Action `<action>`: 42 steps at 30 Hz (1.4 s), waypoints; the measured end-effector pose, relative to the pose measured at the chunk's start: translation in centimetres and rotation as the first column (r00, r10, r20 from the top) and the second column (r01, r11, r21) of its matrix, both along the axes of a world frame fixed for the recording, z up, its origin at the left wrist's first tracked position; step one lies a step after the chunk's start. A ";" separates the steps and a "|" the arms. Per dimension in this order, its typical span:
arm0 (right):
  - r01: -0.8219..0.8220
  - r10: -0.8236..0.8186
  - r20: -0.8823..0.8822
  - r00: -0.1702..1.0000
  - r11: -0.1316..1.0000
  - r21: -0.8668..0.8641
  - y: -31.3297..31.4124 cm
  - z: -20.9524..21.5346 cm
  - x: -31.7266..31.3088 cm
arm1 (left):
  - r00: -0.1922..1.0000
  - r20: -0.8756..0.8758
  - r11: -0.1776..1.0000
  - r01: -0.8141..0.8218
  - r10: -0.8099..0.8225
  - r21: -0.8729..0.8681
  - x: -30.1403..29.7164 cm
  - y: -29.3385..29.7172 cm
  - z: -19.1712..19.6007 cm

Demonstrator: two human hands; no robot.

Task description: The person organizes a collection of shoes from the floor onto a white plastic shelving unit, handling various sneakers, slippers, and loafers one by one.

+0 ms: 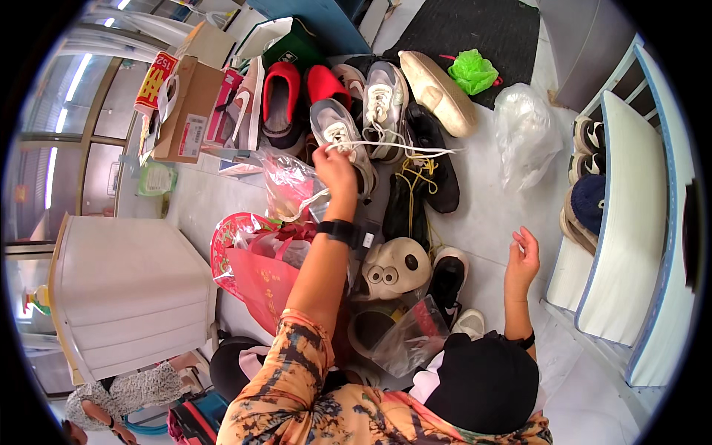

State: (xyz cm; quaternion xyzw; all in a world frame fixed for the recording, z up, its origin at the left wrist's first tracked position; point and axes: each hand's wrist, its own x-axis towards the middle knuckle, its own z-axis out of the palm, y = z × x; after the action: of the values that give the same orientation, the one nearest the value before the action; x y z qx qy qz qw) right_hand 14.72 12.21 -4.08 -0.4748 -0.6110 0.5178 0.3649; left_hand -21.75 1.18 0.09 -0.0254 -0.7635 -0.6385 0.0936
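My left hand (335, 170) is closed at the laced front of a grey and white sneaker (340, 122), its fingers pinching a white shoelace (419, 150). One length of the lace stretches right across a neighbouring pale sneaker (384, 89); another white length hangs by my wrist. My fingertips are partly hidden. Out to the right, my right hand (522, 261) is raised above the floor, fingers apart and slightly bent, holding nothing. Between my arms lie black shoes with yellow laces (419, 169), a cream cartoon-faced slipper (395, 268) and a black shoe with a white rim (448, 282).
Red shoes (282, 96), a beige shoe (439, 93) and cardboard boxes (185, 111) stand ahead. A clear plastic bag (525, 137) and green bag (472, 72) lie right of them. A red gift bag (259, 285) is left; a shoe rack (623, 222) is right. Another person sits lower left.
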 end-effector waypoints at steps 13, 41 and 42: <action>-0.210 0.207 -0.041 0.978 0.932 -0.297 -1.7 -1.8 -1.7 | 0.964 0.258 0.411 0.213 0.057 -0.886 2.0 0.5 -2.4; -0.609 0.231 -0.582 0.779 0.496 -0.618 -3.9 4.1 4.2 | -0.433 -0.243 -0.013 0.508 -0.868 -0.861 22.6 2.6 9.9; -0.588 0.073 -0.657 0.751 0.527 -0.614 -4.1 3.4 5.1 | -0.459 -0.263 -0.020 0.524 -0.848 -0.851 23.5 3.2 9.0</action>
State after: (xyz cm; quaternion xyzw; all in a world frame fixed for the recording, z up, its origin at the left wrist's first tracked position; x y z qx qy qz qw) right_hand 19.79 8.06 -0.72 -0.2800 -0.2631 0.9085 0.1641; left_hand 1.71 4.38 9.06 -0.8755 -0.4170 -0.2430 -0.0231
